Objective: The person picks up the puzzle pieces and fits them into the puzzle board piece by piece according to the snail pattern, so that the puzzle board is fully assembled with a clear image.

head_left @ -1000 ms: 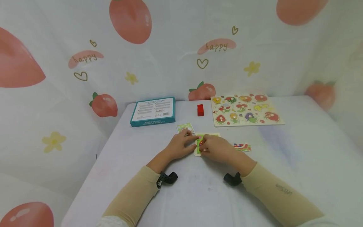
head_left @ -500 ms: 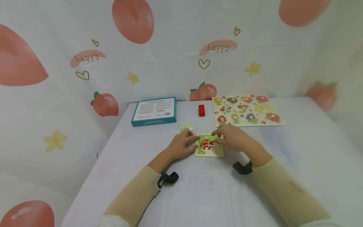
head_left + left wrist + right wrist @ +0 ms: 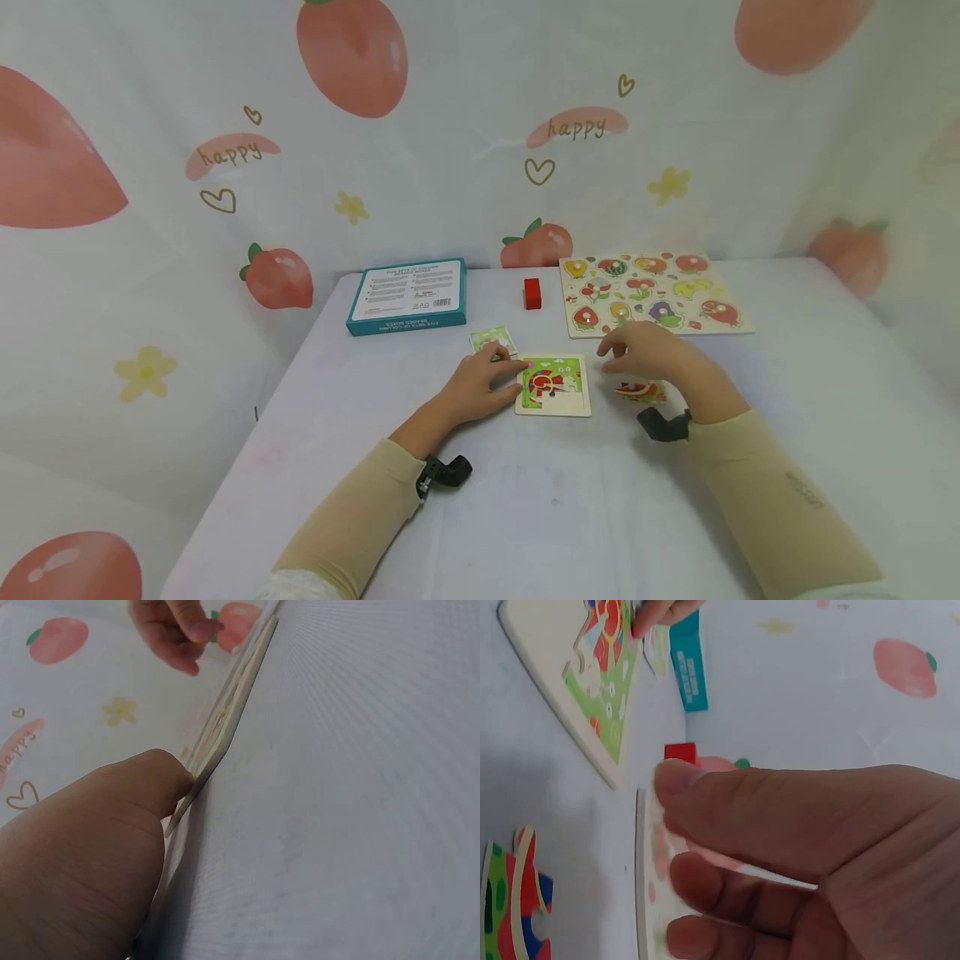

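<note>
A small wooden jigsaw board [image 3: 566,405] with a snail-like picture lies mid-table, its lower right part bare wood. My left hand [image 3: 483,383] rests at its left side, forefinger and thumb touching the edge. In the left wrist view the thumb [image 3: 161,780] presses against the board's rim. My right hand [image 3: 652,350] hovers to the right of the board, fingers loosely bent, holding nothing. Below it lie loose jigsaw pieces [image 3: 647,392], coloured red, green and blue; in the right wrist view such pieces [image 3: 519,900] overlap at lower left.
Beyond my left fingers lies a small green picture card [image 3: 489,335]. Farther back are a teal box [image 3: 407,296], a red block [image 3: 532,293] and a fruit peg puzzle [image 3: 660,292], close behind my right hand. A printed cloth [image 3: 450,167] hangs behind the table.
My right hand has lifted off the jigsaw board and moved right, over the loose pieces, uncovering the picture. The left hand has stayed at the board's left edge.
</note>
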`<control>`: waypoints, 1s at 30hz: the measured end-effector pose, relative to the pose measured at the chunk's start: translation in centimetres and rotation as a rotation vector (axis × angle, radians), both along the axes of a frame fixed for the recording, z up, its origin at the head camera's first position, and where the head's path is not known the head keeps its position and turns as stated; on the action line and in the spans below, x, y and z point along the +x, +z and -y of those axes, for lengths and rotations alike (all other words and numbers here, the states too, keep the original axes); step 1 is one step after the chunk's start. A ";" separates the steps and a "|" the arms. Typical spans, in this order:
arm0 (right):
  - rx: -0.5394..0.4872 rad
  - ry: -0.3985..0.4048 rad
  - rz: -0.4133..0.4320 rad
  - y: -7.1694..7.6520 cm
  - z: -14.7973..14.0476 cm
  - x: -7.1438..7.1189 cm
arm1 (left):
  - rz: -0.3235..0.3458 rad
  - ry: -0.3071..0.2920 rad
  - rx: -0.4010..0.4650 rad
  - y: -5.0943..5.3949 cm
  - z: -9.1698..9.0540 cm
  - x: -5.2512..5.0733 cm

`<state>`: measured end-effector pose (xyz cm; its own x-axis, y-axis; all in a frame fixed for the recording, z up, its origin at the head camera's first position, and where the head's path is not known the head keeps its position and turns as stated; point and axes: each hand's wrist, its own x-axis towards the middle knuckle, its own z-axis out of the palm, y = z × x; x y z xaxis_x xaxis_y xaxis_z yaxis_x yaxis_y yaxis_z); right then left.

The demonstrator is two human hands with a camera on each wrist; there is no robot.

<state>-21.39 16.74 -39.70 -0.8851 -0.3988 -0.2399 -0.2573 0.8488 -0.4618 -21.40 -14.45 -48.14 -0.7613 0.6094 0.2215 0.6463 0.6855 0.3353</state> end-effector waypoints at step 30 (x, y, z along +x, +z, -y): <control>0.083 -0.068 0.295 -1.0 -1.9 0.5 | 0.010 0.003 -0.004 0.1 0.0 0.1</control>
<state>-20.87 18.59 -40.67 -0.7964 -0.3094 -0.5197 -0.0636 0.8974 -0.4367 -21.33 -14.41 -48.00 -0.7650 0.6082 0.2116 0.6411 0.6886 0.3389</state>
